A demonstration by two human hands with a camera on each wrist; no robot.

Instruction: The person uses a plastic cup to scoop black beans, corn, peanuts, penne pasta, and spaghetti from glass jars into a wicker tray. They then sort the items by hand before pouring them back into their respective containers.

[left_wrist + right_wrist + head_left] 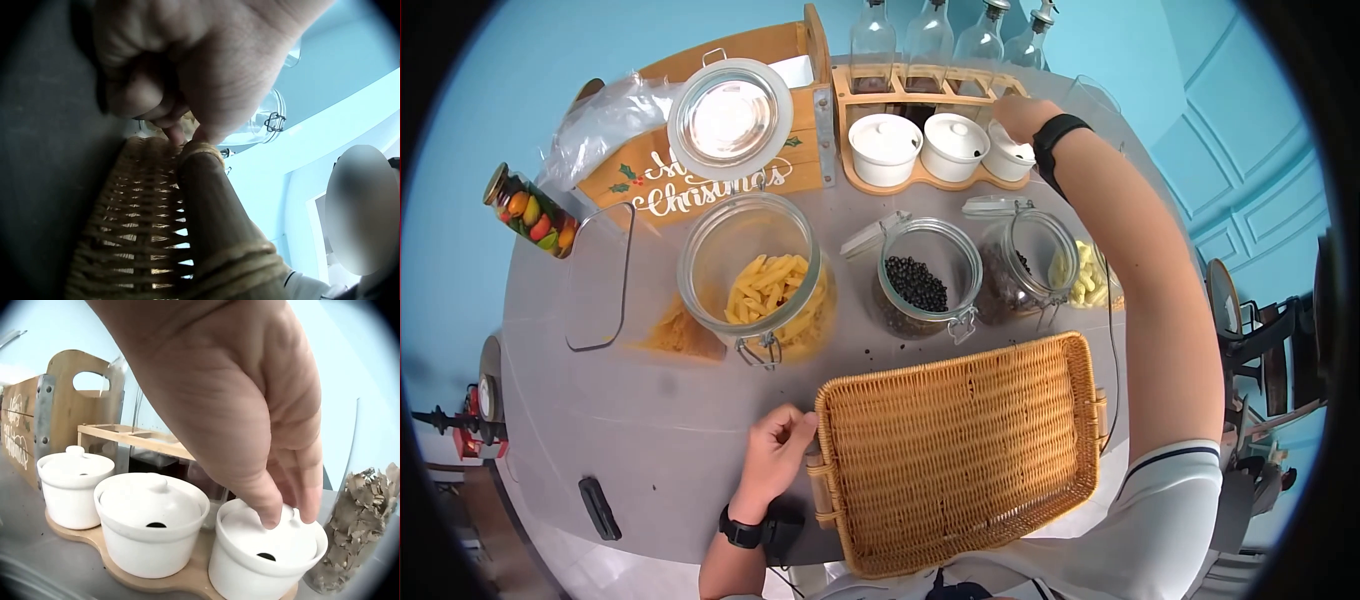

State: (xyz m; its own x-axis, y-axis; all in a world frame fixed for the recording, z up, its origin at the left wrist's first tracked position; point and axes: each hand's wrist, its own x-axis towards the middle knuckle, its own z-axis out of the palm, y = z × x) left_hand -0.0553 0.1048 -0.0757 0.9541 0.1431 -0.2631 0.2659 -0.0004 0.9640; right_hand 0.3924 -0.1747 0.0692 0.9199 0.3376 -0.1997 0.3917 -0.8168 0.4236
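My right hand (1030, 118) is over the rightmost white lidded pot (1008, 155). In the right wrist view, thumb and fingers of the right hand (250, 412) pinch the small knob of that pot's lid (250, 540), which rests on the pot. Two more white pots (885, 150) stand beside it on a wooden tray (870, 185). My left hand (775, 455), fingers curled, grips the upper left rim of a wicker basket (960, 450). In the left wrist view the left hand (200, 62) is just above the basket's wooden handle (219, 212).
Open jars of pasta (750, 265) and black beans (925, 280), plus another dark-filled jar (1025, 270), stand behind the basket. Glass bottles in a rack (925, 85) are at the back. A wooden crate (615, 175) and a jar of colourful contents (530, 212) are left; a black object (600, 508) lies front left.
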